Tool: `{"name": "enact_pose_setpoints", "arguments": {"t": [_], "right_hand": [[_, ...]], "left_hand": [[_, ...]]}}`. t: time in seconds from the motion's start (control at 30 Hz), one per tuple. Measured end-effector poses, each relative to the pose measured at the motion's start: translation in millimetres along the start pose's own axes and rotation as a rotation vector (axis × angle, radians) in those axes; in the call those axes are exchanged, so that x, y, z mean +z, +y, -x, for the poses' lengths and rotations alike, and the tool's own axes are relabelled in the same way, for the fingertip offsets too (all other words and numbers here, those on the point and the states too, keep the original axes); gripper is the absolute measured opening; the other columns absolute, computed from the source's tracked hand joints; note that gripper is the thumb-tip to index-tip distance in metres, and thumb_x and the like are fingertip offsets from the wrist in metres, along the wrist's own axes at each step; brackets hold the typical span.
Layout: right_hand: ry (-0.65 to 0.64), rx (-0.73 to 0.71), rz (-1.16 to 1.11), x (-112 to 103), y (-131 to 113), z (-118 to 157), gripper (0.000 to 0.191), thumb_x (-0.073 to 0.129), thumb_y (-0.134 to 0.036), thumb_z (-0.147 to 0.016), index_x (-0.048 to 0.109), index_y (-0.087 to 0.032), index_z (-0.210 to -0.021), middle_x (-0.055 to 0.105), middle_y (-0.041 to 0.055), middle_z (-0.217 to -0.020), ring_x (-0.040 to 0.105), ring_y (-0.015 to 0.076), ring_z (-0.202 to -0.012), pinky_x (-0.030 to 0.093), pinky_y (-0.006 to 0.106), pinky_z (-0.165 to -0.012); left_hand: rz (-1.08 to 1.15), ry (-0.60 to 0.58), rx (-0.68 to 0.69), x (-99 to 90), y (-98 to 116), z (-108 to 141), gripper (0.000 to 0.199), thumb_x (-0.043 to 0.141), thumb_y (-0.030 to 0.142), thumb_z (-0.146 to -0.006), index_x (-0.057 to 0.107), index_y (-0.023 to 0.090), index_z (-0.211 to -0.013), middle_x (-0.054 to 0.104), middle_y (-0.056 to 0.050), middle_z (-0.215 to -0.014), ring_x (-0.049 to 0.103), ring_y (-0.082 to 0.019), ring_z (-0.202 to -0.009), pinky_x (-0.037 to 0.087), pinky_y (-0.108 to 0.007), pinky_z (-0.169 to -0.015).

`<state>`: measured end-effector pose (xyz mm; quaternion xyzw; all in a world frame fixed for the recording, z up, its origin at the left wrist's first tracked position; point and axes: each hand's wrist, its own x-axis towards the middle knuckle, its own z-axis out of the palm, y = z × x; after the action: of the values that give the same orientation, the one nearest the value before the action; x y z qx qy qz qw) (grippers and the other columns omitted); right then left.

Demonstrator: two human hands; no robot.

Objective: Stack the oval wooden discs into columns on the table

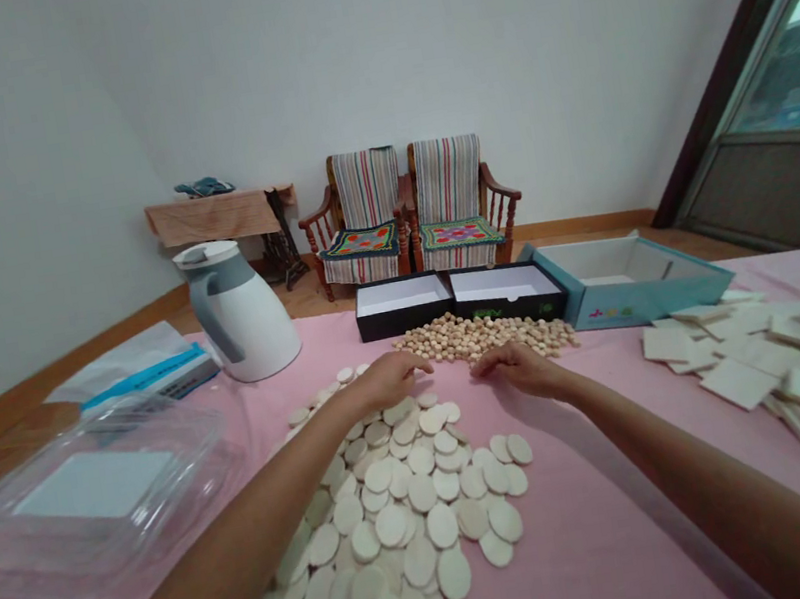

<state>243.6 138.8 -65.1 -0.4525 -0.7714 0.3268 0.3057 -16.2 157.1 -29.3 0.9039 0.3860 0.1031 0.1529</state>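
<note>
My left hand (pixel 392 380) hovers over the far end of a pile of round pale wooden discs (pixel 405 521). Its fingers are bent together, tips pointing right, and anything between them is too small to make out. Opposite it, my right hand (pixel 523 370) sits at the near edge of a heap of small round wooden beads (pixel 486 334). The fingers there are curled and pressed together; what they hold, if anything, is hidden. A narrow gap of pink tablecloth (pixel 581 534) separates the two hands.
Behind the beads stand two black open boxes (pixel 403 317) (pixel 512 307) and a blue box (pixel 620 300). Square wooden tiles (pixel 796 358) lie in stacks at right. On the left are a white jug (pixel 250 313), a clear plastic lid (pixel 88 491) and a blue-and-grey packet (pixel 154 374).
</note>
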Motion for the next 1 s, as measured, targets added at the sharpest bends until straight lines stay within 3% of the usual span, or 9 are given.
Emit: {"name": "enact_pose_setpoints", "arguments": {"t": [0.1, 0.2, 0.4, 0.53, 0.67, 0.8, 0.9, 1.0], "right_hand": [[0.005, -0.012, -0.058, 6, 8, -4, 0.041, 0.039, -0.007, -0.061, 0.073, -0.016, -0.081, 0.073, 0.0045, -0.089, 0.065, 0.0184, -0.087, 0.050, 0.034, -0.086], [0.005, -0.065, -0.061, 19, 5, -18, 0.043, 0.036, -0.006, -0.059, 0.072, -0.016, -0.081, 0.073, 0.0037, -0.088, 0.065, 0.0177, -0.087, 0.049, 0.034, -0.088], [0.022, -0.123, -0.073, 36, -4, -38, 0.041, 0.036, -0.005, -0.060, 0.071, -0.016, -0.079, 0.072, 0.0032, -0.089, 0.064, 0.0169, -0.090, 0.047, 0.034, -0.091], [0.073, -0.032, -0.194, 23, 1, -24, 0.040, 0.037, -0.007, -0.061, 0.070, -0.014, -0.083, 0.072, 0.0052, -0.087, 0.065, 0.0167, -0.086, 0.050, 0.034, -0.084], [0.038, 0.063, -0.315, -6, 13, 3, 0.035, 0.040, -0.013, -0.061, 0.070, -0.013, -0.080, 0.072, 0.0051, -0.081, 0.066, 0.0165, -0.081, 0.051, 0.035, -0.083], [0.134, 0.138, -0.368, -29, 21, 21, 0.031, 0.043, -0.016, -0.061, 0.069, -0.014, -0.078, 0.071, 0.0054, -0.079, 0.067, 0.0166, -0.081, 0.051, 0.034, -0.084], [0.169, 0.160, -0.292, -36, 16, 28, 0.028, 0.044, -0.016, -0.064, 0.069, -0.014, -0.078, 0.070, 0.0058, -0.080, 0.066, 0.0159, -0.078, 0.052, 0.030, -0.076], [0.121, 0.118, -0.146, -33, -1, 37, 0.025, 0.045, -0.016, -0.069, 0.068, -0.014, -0.078, 0.069, 0.0055, -0.080, 0.064, 0.0148, -0.073, 0.050, 0.027, -0.066]], "left_hand": [[-0.006, -0.047, 0.059, 16.8, 14, -23, 0.026, 0.051, 0.012, -0.081, 0.069, 0.020, -0.098, 0.071, -0.002, -0.101, 0.063, -0.015, -0.093, 0.044, -0.021, -0.083], [-0.042, -0.027, 0.020, 25.9, 22, -35, 0.022, 0.051, 0.013, -0.080, 0.069, 0.019, -0.092, 0.071, -0.005, -0.094, 0.063, -0.018, -0.091, 0.045, -0.024, -0.081], [-0.123, 0.024, -0.079, 23.5, 16, -27, 0.022, 0.050, 0.010, -0.077, 0.069, 0.015, -0.086, 0.070, -0.009, -0.088, 0.063, -0.022, -0.087, 0.046, -0.029, -0.079], [-0.135, 0.044, -0.060, 22.8, 19, -23, 0.024, 0.047, 0.013, -0.081, 0.069, 0.015, -0.089, 0.070, -0.010, -0.093, 0.062, -0.023, -0.090, 0.045, -0.032, -0.080], [-0.095, 0.016, 0.039, 29.6, 28, -32, 0.024, 0.050, 0.012, -0.080, 0.069, 0.020, -0.092, 0.070, -0.003, -0.095, 0.061, -0.018, -0.091, 0.044, -0.026, -0.082], [-0.091, 0.047, 0.043, 33.9, 28, -38, 0.024, 0.045, 0.012, -0.084, 0.068, 0.017, -0.091, 0.070, -0.006, -0.095, 0.061, -0.019, -0.091, 0.043, -0.028, -0.083], [-0.104, 0.089, 0.007, 31.4, 25, -32, 0.024, 0.043, 0.013, -0.085, 0.067, 0.015, -0.090, 0.068, -0.009, -0.093, 0.060, -0.021, -0.089, 0.044, -0.031, -0.081], [-0.102, 0.089, 0.015, 26.8, 31, -16, 0.021, 0.047, 0.017, -0.085, 0.067, 0.014, -0.092, 0.068, -0.008, -0.093, 0.060, -0.021, -0.089, 0.044, -0.030, -0.079]]}}
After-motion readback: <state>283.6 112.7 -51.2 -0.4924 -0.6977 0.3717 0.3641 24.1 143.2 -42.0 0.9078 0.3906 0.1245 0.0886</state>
